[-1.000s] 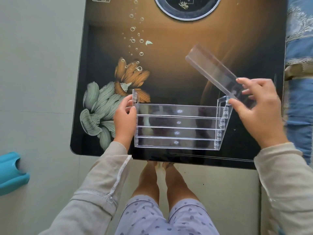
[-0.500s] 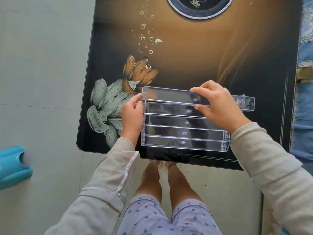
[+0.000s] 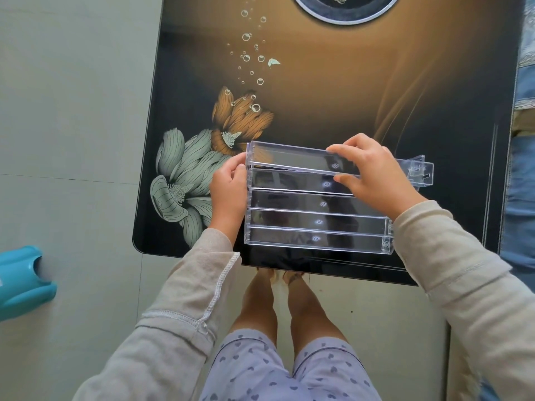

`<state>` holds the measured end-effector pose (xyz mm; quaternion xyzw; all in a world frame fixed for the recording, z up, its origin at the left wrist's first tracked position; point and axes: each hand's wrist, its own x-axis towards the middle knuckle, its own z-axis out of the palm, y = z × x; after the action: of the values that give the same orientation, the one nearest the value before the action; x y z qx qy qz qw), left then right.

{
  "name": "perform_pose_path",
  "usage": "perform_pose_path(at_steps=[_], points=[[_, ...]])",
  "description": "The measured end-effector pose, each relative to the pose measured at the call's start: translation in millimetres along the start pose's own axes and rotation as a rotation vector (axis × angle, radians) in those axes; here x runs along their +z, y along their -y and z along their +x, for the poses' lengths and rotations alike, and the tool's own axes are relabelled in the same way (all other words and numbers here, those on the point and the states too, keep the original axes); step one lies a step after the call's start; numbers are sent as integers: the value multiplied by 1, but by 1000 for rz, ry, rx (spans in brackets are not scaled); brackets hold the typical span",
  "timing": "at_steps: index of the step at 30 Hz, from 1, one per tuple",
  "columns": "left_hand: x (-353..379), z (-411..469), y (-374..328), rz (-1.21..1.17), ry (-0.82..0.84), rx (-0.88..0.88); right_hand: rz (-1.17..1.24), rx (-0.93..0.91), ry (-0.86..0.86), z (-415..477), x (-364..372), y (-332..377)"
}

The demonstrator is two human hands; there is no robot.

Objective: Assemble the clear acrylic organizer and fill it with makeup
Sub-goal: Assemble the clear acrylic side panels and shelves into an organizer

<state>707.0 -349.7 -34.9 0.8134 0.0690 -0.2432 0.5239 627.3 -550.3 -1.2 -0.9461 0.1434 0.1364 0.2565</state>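
Clear acrylic stepped organizer (image 3: 315, 219) lying at the 6 o'clock edge of the dark flower-printed glass counter (image 3: 333, 96). Left hand (image 3: 228, 192) grips its 9 o'clock end; right hand (image 3: 373, 175) pinches the long clear acrylic strip (image 3: 292, 157) resting along its 12 o'clock tier.

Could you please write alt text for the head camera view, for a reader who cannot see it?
Seen from above, a person's right hand grips a clear acrylic tier at the far edge of a stepped clear organizer, while the left hand steadies its left end. It rests on a dark table printed with flowers and bubbles.
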Motion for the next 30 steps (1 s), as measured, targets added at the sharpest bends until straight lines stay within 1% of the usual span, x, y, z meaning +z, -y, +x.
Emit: perform_pose_path(at_steps=[4,10,22,26,30], points=[[1,1,-1,-10,-7,-15,-50,-10,16,1,-1,-2],[1,2,-1,-5,-5,-30,7,-29,-20,2,-5,-1],[2,3,-1,17,-13,-21,-18,-38,19,7,-3,-3],[3,1,-4,6,-25,-44,-16,-27,23,9,-1,-3],[3,2,-9,43,-39,-53,9,-7,31,8,2,-3]])
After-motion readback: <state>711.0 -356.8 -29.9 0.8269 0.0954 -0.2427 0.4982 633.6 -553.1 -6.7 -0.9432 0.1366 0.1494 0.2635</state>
